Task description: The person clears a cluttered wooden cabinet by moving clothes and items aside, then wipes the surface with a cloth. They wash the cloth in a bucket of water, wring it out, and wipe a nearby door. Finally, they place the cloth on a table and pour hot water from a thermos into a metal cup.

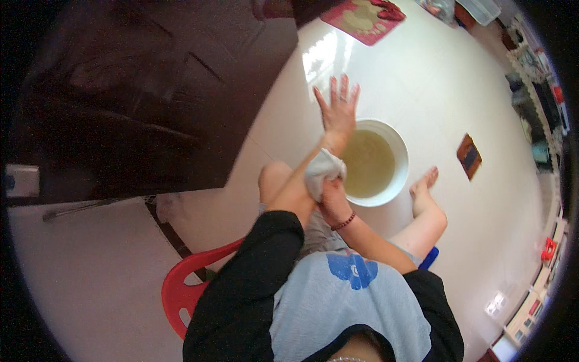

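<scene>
My left hand [340,114] is stretched out with its fingers spread, over the floor at the left rim of a white bucket [402,158]. A ring is on one of its fingers. My right hand [334,199], with a dark red bead bracelet [344,222] at the wrist, is closed on a white cloth [324,172]. The cloth lies against my left forearm just below the wrist. Cloudy yellowish liquid [368,163] stands in the bucket, which is on the floor between my legs.
A large dark brown piece of furniture [135,104] fills the upper left. Behind my left arm is a red plastic chair [181,280]. A pink patterned mat [368,20] lies far ahead; a brown object [469,156] is on the floor at right. Shelves with items line the right edge.
</scene>
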`<state>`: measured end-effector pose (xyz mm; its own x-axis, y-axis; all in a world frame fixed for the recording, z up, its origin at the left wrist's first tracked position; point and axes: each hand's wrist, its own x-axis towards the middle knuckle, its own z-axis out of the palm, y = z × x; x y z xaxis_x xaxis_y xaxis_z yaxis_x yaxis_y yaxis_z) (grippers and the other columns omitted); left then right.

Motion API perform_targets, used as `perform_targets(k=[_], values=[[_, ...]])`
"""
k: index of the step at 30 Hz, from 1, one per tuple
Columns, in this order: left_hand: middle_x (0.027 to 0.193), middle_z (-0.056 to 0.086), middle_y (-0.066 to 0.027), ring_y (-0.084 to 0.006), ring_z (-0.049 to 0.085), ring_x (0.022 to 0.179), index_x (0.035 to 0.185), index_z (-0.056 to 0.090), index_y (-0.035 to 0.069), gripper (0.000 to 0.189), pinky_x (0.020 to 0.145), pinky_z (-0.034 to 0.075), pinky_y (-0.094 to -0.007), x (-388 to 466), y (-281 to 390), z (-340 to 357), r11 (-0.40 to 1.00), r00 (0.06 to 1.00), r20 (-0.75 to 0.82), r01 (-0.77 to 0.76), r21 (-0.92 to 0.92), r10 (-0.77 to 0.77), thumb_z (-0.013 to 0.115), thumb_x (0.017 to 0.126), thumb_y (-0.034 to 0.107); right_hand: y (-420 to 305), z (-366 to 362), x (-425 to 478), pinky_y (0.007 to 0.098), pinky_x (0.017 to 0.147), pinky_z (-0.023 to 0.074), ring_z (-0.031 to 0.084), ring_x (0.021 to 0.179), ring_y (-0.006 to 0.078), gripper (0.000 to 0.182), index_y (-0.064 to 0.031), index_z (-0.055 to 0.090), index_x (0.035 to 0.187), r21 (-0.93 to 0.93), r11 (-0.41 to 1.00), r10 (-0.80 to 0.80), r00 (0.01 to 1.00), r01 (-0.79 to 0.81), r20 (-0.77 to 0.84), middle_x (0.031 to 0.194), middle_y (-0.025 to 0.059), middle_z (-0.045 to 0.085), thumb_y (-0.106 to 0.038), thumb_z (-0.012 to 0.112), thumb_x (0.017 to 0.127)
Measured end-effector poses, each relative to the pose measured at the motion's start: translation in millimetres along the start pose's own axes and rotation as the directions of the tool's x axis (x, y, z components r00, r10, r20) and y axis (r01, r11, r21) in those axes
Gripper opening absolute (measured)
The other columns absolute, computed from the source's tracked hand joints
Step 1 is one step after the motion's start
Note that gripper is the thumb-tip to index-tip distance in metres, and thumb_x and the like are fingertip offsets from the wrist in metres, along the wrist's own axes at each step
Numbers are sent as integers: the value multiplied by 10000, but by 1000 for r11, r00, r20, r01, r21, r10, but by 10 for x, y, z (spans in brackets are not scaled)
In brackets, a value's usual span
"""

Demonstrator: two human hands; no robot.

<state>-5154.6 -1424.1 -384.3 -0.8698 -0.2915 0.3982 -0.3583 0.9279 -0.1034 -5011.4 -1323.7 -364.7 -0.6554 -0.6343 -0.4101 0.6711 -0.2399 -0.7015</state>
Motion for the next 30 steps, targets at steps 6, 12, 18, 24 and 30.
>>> perform_targets(k=[6, 12, 18, 24, 30], values=[[1353, 273, -69, -295, 89, 1285, 1063, 564, 133, 341, 922, 28, -677, -261, 267, -63, 998, 984, 175, 42, -56, -32, 461, 757, 243, -238, -375, 429, 332, 825, 441, 517, 953, 183, 385, -89, 437, 1128, 224, 955, -145, 966, 193, -214, 1058, 46, 516, -366, 445, 860], [1318, 319, -131, -327, 189, 1257, 991, 590, 53, 348, 968, 72, -618, -239, 160, -442, 976, 950, 266, -119, -180, 165, 436, 752, 254, -364, -618, 594, 351, 934, 350, 431, 1087, 218, 444, -77, 324, 1246, 305, 904, -255, 950, 301, -181, 1213, 64, 424, -347, 324, 895], [1279, 323, -221, -332, 238, 1231, 1170, 408, -62, 555, 1029, 166, -403, -643, 488, -827, 816, 940, 87, -238, -526, 330, 521, 662, 133, -888, -994, 549, 332, 1011, 218, 293, 1195, 223, 471, -52, 213, 1303, 594, 792, -381, 875, 142, 299, 1317, 88, 288, -277, 300, 898], [1242, 407, -70, -146, 397, 1106, 1252, 347, 31, 508, 933, 311, -269, -569, 309, -953, -946, 901, 287, 306, 107, 324, 426, 833, 306, -891, -1339, 254, 329, 1009, 220, 295, 1193, 225, 479, -52, 220, 1299, 436, 881, -301, 928, 182, 219, 1312, 89, 295, -280, 322, 890], [1336, 233, -130, -228, 210, 1232, 1334, 146, 43, 583, 1016, 145, -309, -790, 637, -877, -597, 961, 264, 164, -785, -83, 425, 855, 223, -638, -1284, 274, 327, 1007, 222, 297, 1191, 228, 488, -52, 227, 1295, 353, 929, -182, 966, 109, 181, 1307, 90, 301, -283, 345, 882]])
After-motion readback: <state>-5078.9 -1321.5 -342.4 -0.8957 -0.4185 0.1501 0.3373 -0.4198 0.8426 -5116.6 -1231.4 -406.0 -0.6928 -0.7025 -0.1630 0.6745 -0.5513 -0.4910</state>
